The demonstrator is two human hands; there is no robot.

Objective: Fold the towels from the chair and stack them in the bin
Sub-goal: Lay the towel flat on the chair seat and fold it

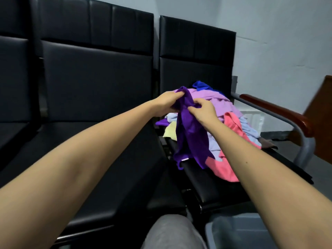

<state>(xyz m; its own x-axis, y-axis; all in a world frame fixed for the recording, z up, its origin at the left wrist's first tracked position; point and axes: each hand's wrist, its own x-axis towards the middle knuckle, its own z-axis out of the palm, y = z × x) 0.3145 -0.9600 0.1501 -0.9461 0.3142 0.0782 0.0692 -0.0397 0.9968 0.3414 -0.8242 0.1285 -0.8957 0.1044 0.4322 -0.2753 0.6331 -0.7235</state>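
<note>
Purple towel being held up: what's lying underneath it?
Around the edges of the dark purple towel show a pink towel, pale yellow towel and light blue towel, heaped on the black chair seat. What lies directly beneath its hanging folds is covered.

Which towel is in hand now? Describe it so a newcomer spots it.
On the rightmost black chair lies a heap of coloured towels. The left hand and right hand grip one at its front. It is the dark purple towel, hanging loose, far deeper than the lilac towel behind.
</note>
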